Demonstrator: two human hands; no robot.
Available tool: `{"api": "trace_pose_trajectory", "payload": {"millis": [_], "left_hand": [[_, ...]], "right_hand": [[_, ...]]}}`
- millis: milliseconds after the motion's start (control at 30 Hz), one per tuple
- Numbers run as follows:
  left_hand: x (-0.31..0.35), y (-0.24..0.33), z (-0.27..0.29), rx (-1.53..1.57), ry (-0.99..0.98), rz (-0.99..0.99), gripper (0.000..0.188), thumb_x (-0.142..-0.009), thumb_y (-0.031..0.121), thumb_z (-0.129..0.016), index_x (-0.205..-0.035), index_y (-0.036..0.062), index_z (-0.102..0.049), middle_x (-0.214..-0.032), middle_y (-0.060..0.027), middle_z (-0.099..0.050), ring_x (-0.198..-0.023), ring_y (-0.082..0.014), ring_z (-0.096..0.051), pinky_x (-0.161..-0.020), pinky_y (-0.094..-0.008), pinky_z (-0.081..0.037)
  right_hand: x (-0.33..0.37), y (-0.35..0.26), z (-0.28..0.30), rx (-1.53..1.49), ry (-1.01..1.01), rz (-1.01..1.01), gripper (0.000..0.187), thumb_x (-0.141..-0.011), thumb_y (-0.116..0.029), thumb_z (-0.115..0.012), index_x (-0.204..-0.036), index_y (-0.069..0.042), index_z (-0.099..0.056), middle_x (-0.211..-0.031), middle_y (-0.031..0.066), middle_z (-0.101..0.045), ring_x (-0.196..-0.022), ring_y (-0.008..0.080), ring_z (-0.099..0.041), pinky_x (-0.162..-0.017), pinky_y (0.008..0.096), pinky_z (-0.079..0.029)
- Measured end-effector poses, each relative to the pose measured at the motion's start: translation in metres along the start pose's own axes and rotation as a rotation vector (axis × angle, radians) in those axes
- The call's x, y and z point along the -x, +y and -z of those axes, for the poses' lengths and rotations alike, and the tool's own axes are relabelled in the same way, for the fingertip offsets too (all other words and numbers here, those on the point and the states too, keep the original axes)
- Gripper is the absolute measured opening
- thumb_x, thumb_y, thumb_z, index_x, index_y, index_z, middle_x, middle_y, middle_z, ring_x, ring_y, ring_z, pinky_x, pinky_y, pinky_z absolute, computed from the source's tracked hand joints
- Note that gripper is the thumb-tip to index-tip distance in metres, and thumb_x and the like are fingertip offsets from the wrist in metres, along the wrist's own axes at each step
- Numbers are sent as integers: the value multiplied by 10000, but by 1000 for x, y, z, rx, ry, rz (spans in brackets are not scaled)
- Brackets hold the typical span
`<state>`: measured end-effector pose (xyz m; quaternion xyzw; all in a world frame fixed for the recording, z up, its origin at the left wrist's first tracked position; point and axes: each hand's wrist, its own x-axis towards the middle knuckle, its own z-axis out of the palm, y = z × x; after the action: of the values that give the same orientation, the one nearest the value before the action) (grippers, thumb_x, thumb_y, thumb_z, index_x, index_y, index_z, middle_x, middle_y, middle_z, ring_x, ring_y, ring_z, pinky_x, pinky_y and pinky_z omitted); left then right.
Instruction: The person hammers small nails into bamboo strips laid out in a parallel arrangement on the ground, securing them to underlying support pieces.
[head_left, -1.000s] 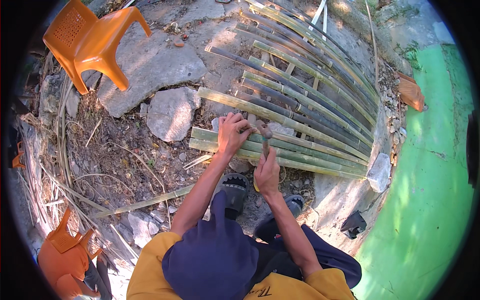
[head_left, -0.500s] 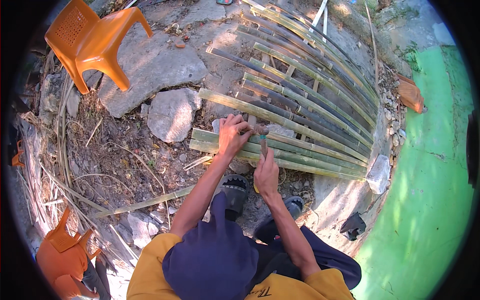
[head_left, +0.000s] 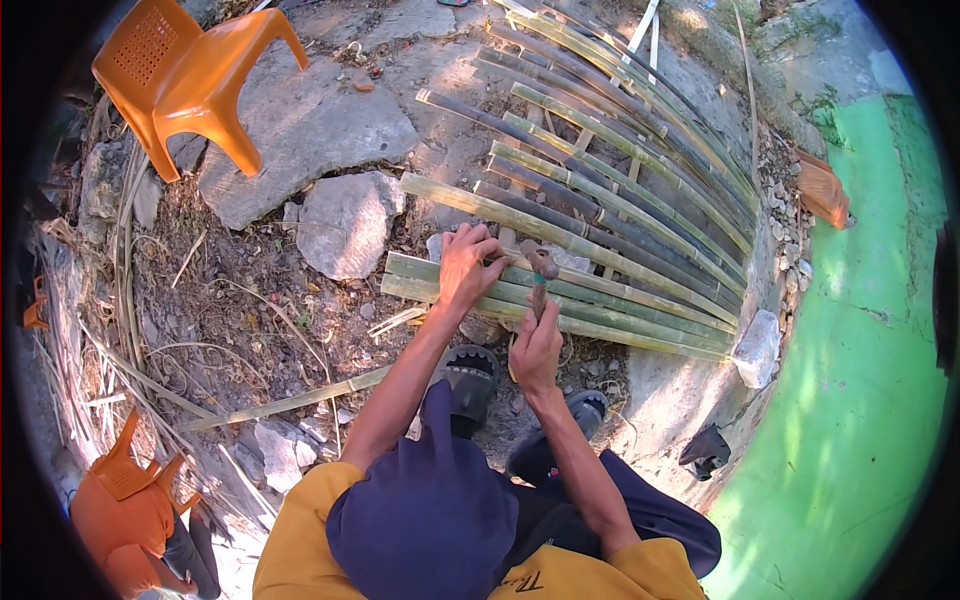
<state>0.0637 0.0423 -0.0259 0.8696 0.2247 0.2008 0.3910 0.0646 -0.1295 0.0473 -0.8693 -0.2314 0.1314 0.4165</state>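
Note:
My right hand (head_left: 536, 348) is wrapped round the handle of a hammer (head_left: 541, 268), its brownish head tilted up over the bamboo. To the left of it, my left hand (head_left: 470, 266) rests at the near bamboo strips (head_left: 430, 283), thumb and fingertips pinched together; whatever is between them is too small to make out. Beside the hand runs a longer, paler bamboo strip (head_left: 480, 207). Farther off, several green and dark bamboo strips (head_left: 640, 215) lie side by side across wooden crosspieces (head_left: 627, 180), fanned out in this view.
An orange plastic chair (head_left: 190, 75) stands at the far left, near flat stone slabs (head_left: 350, 225). A white stone block (head_left: 757, 348) sits by the strips' right ends, beside green ground (head_left: 850, 400). A person in orange (head_left: 125, 525) is at the lower left. My shoes (head_left: 468, 380) are close to the strips.
The hammer head has swung slightly right and now tilts differently, a little away from my left fingertips. My left hand stays in nearly the same place on the bamboo.

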Motion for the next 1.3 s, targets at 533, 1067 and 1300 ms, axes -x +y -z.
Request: {"api": "trace_pose_trajectory", "payload": {"millis": [533, 1067, 1300], "left_hand": [[0, 1, -2, 31, 49, -35, 166, -676, 130, -872, -730, 122, -716, -885, 14, -619, -890, -218, -570, -771, -393, -370], [1, 0, 1, 4, 20, -49, 203, -684, 196, -892, -740, 129, -709, -864, 8, -587, -888, -219, -564, -770, -395, -370], [-2, 4, -2, 14, 29, -47, 199, -673, 161, -884, -734, 119, -699, -860, 7, -601, -884, -228, -559, -771, -399, -379]], "right_hand": [[-2, 24, -2, 101, 1, 39, 255, -1079, -129, -447, -1281, 23, -485, -882, 300, -652, -790, 528, -655, -661, 565, -473], [-2, 11, -1, 66, -60, -10, 210, -1059, -92, -492, -1236, 16, -460, -859, 331, -659, -833, 556, -654, -647, 607, -474], [-2, 26, -3, 68, -53, 13, 261, -1064, -108, -486, -1281, 33, -457, -884, 365, -637, -844, 578, -632, -648, 625, -450]]}}
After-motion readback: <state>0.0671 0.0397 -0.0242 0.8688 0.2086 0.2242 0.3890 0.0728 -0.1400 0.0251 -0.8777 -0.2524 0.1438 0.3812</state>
